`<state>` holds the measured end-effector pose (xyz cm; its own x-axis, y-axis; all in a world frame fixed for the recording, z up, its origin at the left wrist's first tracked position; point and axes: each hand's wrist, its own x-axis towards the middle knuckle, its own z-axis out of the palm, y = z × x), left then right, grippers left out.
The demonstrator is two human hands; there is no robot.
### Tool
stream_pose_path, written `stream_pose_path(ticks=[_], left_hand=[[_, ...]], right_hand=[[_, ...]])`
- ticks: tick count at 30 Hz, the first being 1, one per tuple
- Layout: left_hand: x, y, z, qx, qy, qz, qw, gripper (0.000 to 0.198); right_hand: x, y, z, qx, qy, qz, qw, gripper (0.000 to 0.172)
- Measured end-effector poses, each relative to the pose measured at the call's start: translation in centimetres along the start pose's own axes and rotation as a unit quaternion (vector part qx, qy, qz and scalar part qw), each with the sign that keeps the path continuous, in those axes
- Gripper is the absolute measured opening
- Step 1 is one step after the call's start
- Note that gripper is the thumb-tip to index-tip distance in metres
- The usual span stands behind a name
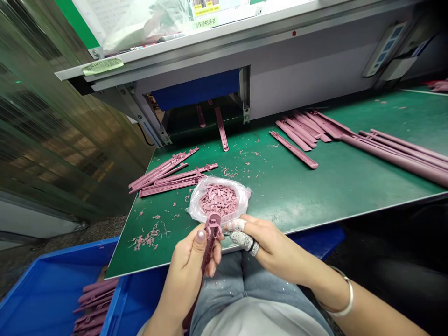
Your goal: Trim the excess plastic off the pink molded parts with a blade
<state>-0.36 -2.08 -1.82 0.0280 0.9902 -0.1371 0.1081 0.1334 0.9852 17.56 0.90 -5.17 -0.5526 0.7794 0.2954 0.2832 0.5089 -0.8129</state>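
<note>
One bag [196, 205] is sitting on the green table [280, 210], holding pink scraps [219, 198], too many for counting. One pink part [213, 225] is being held just on the near side of the bag, its tip overlapping the bag's near edge in view. Left hand [185, 261] is gripping that part, thumb lying along it, fingers wrapping round. Right hand [268, 242] is bending in at the part's tip, two wraps [241, 240] covering thumb and finger; cannot tell how far it is closing or whether it is gripping anything. One bangle [351, 294] is circling the right wrist. Left of the bag, about four parts [164, 170] are lying stacked, overlapping; nearer, one patch of shavings [149, 239] is spreading. Behind the bag, two parts [221, 129] are lying at the slot [196, 91], one deeper inside. Right of the bag and farther back, one lone part [293, 149] is lying just beside a pile [301, 130], overlap preventing a count; several long parts [402, 156] are lying farther right. Left of and below the bag, a blue bin [35, 289] is holding more parts [93, 308], count unclear.
</note>
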Motion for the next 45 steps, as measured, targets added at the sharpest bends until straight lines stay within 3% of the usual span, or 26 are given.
stream_pose_path(ticks=[9, 13, 16, 20, 23, 25, 29, 34, 45], left_hand=[[0.1, -0.5, -0.5, 0.063, -0.044, 0.02, 0.997, 0.046], [0.2, -0.7, -0.4, 0.1, -0.045, 0.043, 0.993, 0.048], [0.0, -0.6, 0.3, 0.073, -0.007, 0.035, 0.997, 0.046], [0.1, -0.7, 1.1, 0.012, 0.006, 0.007, 1.0, 0.048], [0.3, -0.9, 1.3, -0.036, -0.009, -0.012, 0.999, 0.049], [0.4, -1.1, 1.4, -0.068, -0.016, -0.022, 0.997, 0.048], [0.6, -1.1, 1.5, -0.113, -0.03, -0.031, 0.993, 0.046], [0.9, -0.9, 1.5, -0.11, -0.031, -0.038, 0.993, 0.05], [0.8, -1.6, 0.6, -0.047, -0.02, -0.009, 0.999, 0.049]], right_hand=[[-0.2, 0.0, -0.6, -0.021, -0.012, -0.019, 1.0, 0.035], [-0.1, -0.1, -0.1, -0.078, 0.06, 0.002, 0.995, 0.032], [-0.3, 0.1, 0.8, -0.129, 0.114, 0.023, 0.985, 0.034], [-0.7, 0.8, 1.8, -0.168, 0.129, 0.019, 0.977, 0.031], [-0.9, 1.3, 2.1, -0.136, 0.138, -0.009, 0.981, 0.032], [-0.8, 1.4, 2.1, -0.086, 0.145, -0.036, 0.985, 0.043], [-0.8, 1.9, 1.9, 0.004, 0.135, -0.079, 0.988, 0.07], [-1.0, 2.6, 1.2, 0.022, 0.096, -0.115, 0.988, 0.067], [-0.8, 2.5, -0.9, -0.224, 0.045, -0.156, 0.961, 0.059]])
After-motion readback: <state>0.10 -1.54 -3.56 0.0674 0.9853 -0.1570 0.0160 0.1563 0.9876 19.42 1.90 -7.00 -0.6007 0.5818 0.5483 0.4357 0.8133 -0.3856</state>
